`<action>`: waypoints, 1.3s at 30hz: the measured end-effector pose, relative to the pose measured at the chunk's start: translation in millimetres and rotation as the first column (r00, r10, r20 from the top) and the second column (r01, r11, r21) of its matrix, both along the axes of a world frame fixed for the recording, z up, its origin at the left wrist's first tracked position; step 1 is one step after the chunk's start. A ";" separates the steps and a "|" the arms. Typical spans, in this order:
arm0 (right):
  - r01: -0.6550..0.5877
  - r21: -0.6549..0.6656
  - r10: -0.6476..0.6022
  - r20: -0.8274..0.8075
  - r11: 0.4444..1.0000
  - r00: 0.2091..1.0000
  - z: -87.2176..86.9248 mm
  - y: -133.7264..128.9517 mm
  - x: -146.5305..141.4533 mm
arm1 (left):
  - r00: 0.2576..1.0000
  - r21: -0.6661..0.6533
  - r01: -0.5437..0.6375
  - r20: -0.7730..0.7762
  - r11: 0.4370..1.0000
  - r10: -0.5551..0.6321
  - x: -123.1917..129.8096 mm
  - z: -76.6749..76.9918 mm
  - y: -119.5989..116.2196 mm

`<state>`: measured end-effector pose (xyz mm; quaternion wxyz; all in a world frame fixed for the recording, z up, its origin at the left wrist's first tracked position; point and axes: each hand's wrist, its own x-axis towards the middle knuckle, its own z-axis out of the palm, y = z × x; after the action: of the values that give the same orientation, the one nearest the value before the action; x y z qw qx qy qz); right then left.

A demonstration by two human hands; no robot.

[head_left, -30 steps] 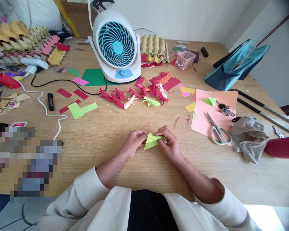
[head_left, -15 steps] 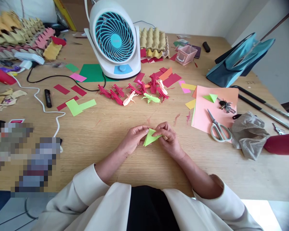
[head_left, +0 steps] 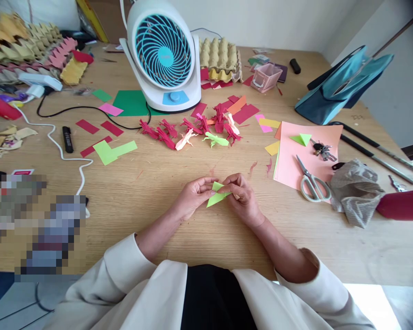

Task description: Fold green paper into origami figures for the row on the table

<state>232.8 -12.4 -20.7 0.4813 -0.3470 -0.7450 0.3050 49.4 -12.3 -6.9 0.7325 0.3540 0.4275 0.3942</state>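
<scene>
Centre of frame: a small piece of green paper, apparently folded, lies between the person's two hands above the near part of the worktop. Whether its lower tip meets the wood, I can't tell.

Left hand: fingers pinch the paper's left side, thumb laid across it. Right hand: fingers curled, gripping the right end; the exact hold is partly hidden.

Key relation: the paper's long axis slants from a point at lower left up to the right hand's fingers. Both hands touch it, so neither is nearer.

Beyond, upper middle of frame: red figures and a pale green figure, before a fan. Right of frame: scissors, partly over a pink sheet.
</scene>
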 end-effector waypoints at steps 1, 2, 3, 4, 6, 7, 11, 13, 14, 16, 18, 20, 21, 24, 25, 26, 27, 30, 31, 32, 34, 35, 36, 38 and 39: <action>0.007 -0.005 -0.007 0.004 1.000 1.000 1.2 -0.5 -0.1 | 1.000 0.009 -0.002 -0.005 1.000 0.002 0.3 -0.7 0.2; 0.018 -0.014 -0.018 0.012 1.000 1.000 2.6 -1.0 -0.1 | 1.000 0.019 -0.004 -0.010 1.000 0.004 0.5 -1.5 0.3; 0.033 -0.026 -0.032 0.022 0.999 0.999 3.8 -1.6 -0.2 | 1.000 0.031 -0.008 -0.013 0.999 0.009 0.6 -2.3 0.5; 0.050 -0.043 -0.049 0.033 0.998 0.998 4.8 -2.1 -0.3 | 1.000 0.045 -0.014 -0.014 0.999 0.015 0.6 -2.9 0.6; 0.086 -0.097 -0.083 0.031 0.992 0.996 5.1 -2.8 -0.6 | 0.999 0.072 -0.028 -0.014 0.997 0.029 0.6 -3.2 0.7; 0.096 -0.135 -0.096 0.009 0.986 0.995 4.3 -2.8 -0.9 | 0.999 0.084 -0.039 -0.014 0.996 0.040 0.5 -2.9 0.7; 0.070 -0.375 -0.141 -0.165 0.924 0.976 -0.8 -1.1 -3.4 | 0.993 0.130 -0.111 -0.034 0.985 0.116 0.0 -0.7 1.5; 0.016 -0.510 -0.135 -0.197 0.860 0.971 -1.1 -0.7 -5.9 | 0.984 0.165 -0.166 -0.033 0.972 0.174 -0.2 0.0 2.5; -0.015 -0.566 -0.115 -0.193 0.824 0.975 -0.2 -1.1 -7.4 | 0.979 0.181 -0.194 -0.027 0.964 0.202 -0.1 0.1 3.1; -0.058 -0.634 -0.057 -0.160 0.771 0.985 3.3 -3.3 -10.8 | 0.969 0.203 -0.239 -0.011 0.950 0.246 0.7 0.3 3.7; -0.063 -0.650 -0.014 -0.112 0.757 0.994 7.9 -6.6 -14.2 | 0.963 0.204 -0.266 0.003 0.942 0.271 2.7 0.6 3.2; -0.054 -0.638 0.010 -0.073 0.768 0.997 11.9 -9.7 -17.0 | 0.958 0.198 -0.282 0.012 0.939 0.286 5.9 1.5 1.2; -0.051 -0.631 0.016 -0.061 0.774 0.998 13.2 -10.8 -18.1 | 0.956 0.197 -0.289 0.013 0.937 0.292 7.9 2.0 -0.3; -0.044 -0.637 0.015 -0.050 0.770 0.999 13.2 -12.3 -20.2 | 0.956 0.201 -0.290 0.007 0.936 0.294 13.8 3.5 -5.2; -0.040 -0.646 0.005 -0.055 0.763 0.998 12.3 -12.3 -20.5 | 0.957 0.202 -0.284 0.005 0.937 0.289 15.4 3.9 -6.6; -0.037 -0.654 -0.005 -0.063 0.755 0.998 11.3 -12.2 -20.6 | 0.959 0.201 -0.278 0.005 0.939 0.283 16.6 4.1 -7.5; -0.037 -0.661 -0.014 -0.072 0.749 0.997 10.3 -12.0 -20.6 | 0.961 0.202 -0.271 0.008 0.941 0.276 17.4 4.2 -8.1; -0.039 -0.671 -0.032 -0.093 0.740 0.995 8.1 -11.3 -20.0 | 0.966 0.221 -0.254 0.005 0.941 0.260 17.3 3.9 -8.3; -0.040 -0.673 -0.038 -0.100 0.738 0.994 7.6 -11.1 -19.7 | 0.968 0.232 -0.240 -0.016 0.943 0.251 16.6 3.6 -8.0; -0.040 -0.676 -0.044 -0.107 0.736 0.993 7.1 -11.0 -19.5 | 0.970 0.242 -0.222 -0.048 0.945 0.240 15.7 3.2 -7.7; -0.041 -0.681 -0.057 -0.121 0.732 0.991 6.3 -10.9 -19.1 | 0.967 0.249 -0.181 -0.133 0.952 0.218 13.5 2.0 -7.2; -0.045 -0.683 -0.060 -0.129 0.729 0.990 6.1 -10.9 -19.0 | 0.963 0.245 -0.163 -0.171 0.956 0.208 12.4 1.3 -7.0; -0.050 -0.685 -0.059 -0.135 0.727 0.989 6.1 -11.0 -18.9 | 0.959 0.241 -0.151 -0.198 0.959 0.201 11.4 0.7 -6.8; -0.061 -0.684 -0.052 -0.144 0.727 0.988 6.9 -10.9 -18.6 | 0.956 0.232 -0.139 -0.223 0.963 0.192 9.9 -0.1 -6.4; -0.066 -0.684 -0.047 -0.145 0.726 0.988 7.7 -10.9 -18.5 | 0.955 0.228 -0.141 -0.226 0.963 0.193 9.5 -0.3 -6.2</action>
<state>214.4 -23.3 -13.0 0.3725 -0.4722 -0.5421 0.5869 58.9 -18.5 -7.1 0.5965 0.4377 0.4995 0.4507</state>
